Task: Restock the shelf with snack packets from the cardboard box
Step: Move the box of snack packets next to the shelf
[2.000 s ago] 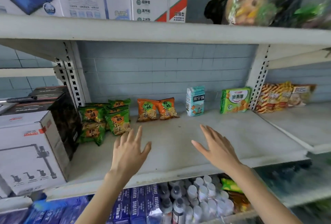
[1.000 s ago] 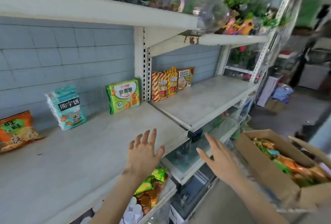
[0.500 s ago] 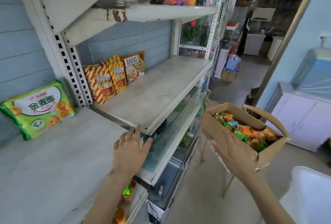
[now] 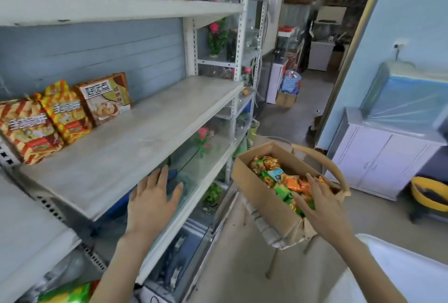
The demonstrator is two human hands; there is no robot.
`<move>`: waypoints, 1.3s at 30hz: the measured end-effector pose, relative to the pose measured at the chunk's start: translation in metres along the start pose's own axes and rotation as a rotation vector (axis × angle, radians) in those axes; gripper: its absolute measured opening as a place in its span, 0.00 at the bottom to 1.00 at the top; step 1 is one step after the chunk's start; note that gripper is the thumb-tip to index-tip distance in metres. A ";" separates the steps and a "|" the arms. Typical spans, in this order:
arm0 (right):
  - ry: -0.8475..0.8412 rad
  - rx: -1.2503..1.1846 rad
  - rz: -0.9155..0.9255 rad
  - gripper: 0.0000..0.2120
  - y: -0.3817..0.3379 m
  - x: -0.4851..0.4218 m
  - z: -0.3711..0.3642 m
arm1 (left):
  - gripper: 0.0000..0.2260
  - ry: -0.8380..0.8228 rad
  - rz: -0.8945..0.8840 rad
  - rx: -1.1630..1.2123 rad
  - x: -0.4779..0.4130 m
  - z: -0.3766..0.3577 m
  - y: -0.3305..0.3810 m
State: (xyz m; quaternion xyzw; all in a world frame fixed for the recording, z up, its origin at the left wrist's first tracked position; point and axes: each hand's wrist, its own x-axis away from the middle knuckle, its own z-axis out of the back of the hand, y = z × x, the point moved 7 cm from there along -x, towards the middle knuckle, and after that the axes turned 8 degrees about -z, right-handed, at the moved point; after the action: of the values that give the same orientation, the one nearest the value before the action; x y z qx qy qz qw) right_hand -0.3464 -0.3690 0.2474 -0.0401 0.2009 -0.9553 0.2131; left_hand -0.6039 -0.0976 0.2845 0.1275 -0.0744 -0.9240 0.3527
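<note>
Right hand (image 4: 320,203) flat on orange-green foil snack packets (image 4: 278,176) in brown cardboard box (image 4: 257,188), left hand (image 4: 152,200) empty, fingers spread, by grey shelf (image 4: 133,147) front edge; pinch one top packet.

The grey shelf (image 4: 145,137) carries three snack packets (image 4: 65,113) against its back wall.

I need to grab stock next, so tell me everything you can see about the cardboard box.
The cardboard box is plain brown, oblong, open-topped, with one flap bent outward. It sits on a stool beside the shelf, full of orange and green snack packets. The right hand reaches in, fingers on the packets.
</note>
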 end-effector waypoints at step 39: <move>-0.172 -0.011 -0.418 0.35 0.130 -0.246 -0.082 | 0.25 -0.341 -0.244 0.113 -0.314 -0.232 0.150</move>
State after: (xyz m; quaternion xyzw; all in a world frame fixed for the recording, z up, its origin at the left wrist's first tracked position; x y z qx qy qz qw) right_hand -0.0862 -0.3429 0.1224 -0.1633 0.1745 -0.9707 0.0265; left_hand -0.2169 -0.0088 0.1541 -0.0029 -0.1688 -0.9623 0.2131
